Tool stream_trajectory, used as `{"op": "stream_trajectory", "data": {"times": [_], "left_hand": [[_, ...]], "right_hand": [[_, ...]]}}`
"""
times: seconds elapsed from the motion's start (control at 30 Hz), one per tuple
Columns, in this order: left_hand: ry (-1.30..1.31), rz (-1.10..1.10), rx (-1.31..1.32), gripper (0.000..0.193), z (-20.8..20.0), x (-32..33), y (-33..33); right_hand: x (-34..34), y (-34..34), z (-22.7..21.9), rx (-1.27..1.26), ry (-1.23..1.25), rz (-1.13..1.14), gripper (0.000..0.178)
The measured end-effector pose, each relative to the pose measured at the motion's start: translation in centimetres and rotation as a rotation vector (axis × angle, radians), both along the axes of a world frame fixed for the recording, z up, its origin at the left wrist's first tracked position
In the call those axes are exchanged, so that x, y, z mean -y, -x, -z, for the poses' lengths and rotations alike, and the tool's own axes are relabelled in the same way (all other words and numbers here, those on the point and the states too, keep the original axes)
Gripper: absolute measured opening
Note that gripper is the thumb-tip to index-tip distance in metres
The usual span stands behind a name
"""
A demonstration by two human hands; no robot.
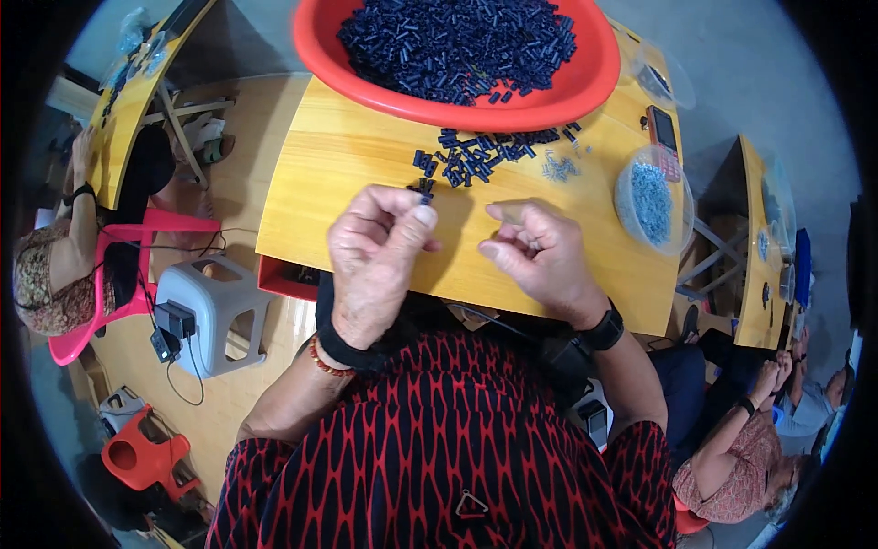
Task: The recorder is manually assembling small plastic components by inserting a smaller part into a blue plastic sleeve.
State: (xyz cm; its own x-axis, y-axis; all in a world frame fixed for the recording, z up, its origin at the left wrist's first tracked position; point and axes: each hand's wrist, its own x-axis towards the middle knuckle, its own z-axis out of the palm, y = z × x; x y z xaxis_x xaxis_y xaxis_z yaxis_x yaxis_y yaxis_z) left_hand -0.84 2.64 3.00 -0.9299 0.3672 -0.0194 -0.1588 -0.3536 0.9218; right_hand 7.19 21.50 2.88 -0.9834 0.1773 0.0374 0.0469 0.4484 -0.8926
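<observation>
My left hand [380,242] is closed, with thumb and forefinger pinching a small dark plastic piece [424,187] whose upper end sticks out above the fingertips. To its right, my right hand [541,249] hovers over the table's near part with thumb and forefinger apart and the other fingers curled. Nothing shows between its fingertips. Just beyond the hands lies a loose heap of similar dark plastic pieces [471,160] on the yellow wooden table [320,165]. Beside that heap is a small scatter of tiny pale pieces [560,166], too small to name.
A large red basin [457,114] full of dark pieces stands at the far side. On the right are a clear tub [651,206] of tiny silvery pieces and a red phone [662,137]. A grey stool [210,311] stands left of the table. Other people sit at both sides.
</observation>
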Motion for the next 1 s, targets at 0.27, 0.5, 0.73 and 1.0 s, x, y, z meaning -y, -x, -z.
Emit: {"op": "stream_trajectory", "data": {"times": [0.27, 0.5, 0.73, 1.0], "left_hand": [[0.115, -0.256, -0.077, 0.010, 0.2, 5.7, 0.9], [0.058, -0.817, 0.011, 0.014, 2.5, 13.2, 1.9], [0.271, -0.821, 0.170, 0.042, 5.0, 14.7, 3.5], [0.362, -0.286, -0.352, 0.019, -0.2, 5.5, 3.7]], "right_hand": [[0.1, -0.3, 0.5, -0.147, -0.091, -0.048, 0.018], [0.4, -0.2, 0.5, -0.127, -0.123, -0.019, 0.015], [0.2, -0.2, 0.0, -0.119, -0.174, -0.005, 0.015], [0.0, -0.4, 0.2, -0.188, -0.117, -0.052, 0.015]]}}
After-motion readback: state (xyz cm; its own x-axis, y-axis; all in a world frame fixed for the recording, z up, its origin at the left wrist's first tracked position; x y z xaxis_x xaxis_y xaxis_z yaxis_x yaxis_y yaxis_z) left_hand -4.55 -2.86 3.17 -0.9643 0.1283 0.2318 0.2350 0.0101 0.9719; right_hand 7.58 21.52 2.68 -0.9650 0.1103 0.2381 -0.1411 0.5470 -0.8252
